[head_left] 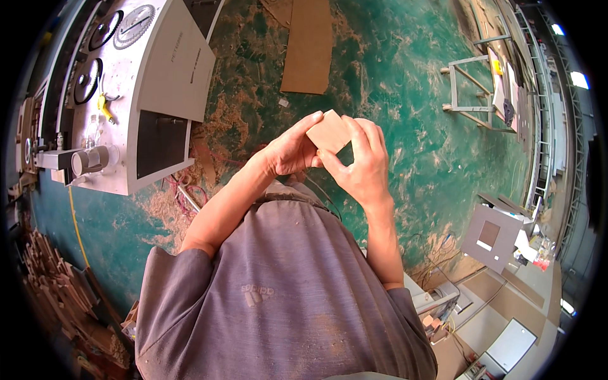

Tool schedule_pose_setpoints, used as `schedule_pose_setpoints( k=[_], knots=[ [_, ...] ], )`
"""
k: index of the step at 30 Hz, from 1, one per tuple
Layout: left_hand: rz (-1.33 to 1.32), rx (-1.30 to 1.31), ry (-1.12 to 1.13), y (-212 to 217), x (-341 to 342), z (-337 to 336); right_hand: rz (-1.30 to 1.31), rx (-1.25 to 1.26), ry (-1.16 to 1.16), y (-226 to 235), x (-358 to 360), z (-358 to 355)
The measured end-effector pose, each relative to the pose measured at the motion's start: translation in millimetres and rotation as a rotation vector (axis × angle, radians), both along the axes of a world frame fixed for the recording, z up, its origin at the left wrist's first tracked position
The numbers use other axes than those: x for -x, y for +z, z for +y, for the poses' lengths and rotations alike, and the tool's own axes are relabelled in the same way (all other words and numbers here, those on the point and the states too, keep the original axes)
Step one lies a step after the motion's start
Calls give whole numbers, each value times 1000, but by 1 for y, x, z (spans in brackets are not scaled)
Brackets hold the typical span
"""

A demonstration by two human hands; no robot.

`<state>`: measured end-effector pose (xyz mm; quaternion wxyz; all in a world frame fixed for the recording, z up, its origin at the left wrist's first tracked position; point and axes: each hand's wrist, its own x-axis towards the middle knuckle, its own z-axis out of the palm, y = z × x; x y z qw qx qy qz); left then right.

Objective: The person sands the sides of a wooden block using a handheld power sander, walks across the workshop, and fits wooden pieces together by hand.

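Note:
A small pale wooden block [329, 132] with angled corners is held between my two hands in front of my body. My left hand [293, 147] grips its left side, thumb along the upper left edge and fingers curled beneath. On the other side, my right hand [365, 155] pinches the block, with the thumb at its lower corner and the fingers along its right edge. The underside of the block is hidden from view.
At left stands a white machine cabinet [171, 69] with round black toothed wheels and a clear cup [90, 161] on top. A brown board [308, 50] lies on the green, sawdust-strewn floor. Right are a grey metal frame [468, 88] and a grey panel [491, 235]; wood strips [63, 297] are stacked lower left.

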<state>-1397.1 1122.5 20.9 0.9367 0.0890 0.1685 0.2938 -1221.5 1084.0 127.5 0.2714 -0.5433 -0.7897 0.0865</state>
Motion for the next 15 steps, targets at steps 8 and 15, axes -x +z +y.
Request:
schedule_pose_setpoints(
  k=[8, 15],
  knots=[
    [-157, 92, 35, 14, -2, 2, 102, 12, -28, -3, 3, -1],
    [-172, 141, 29, 5, -6, 0, 67, -37, -54, -8, 6, 1]
  ],
)
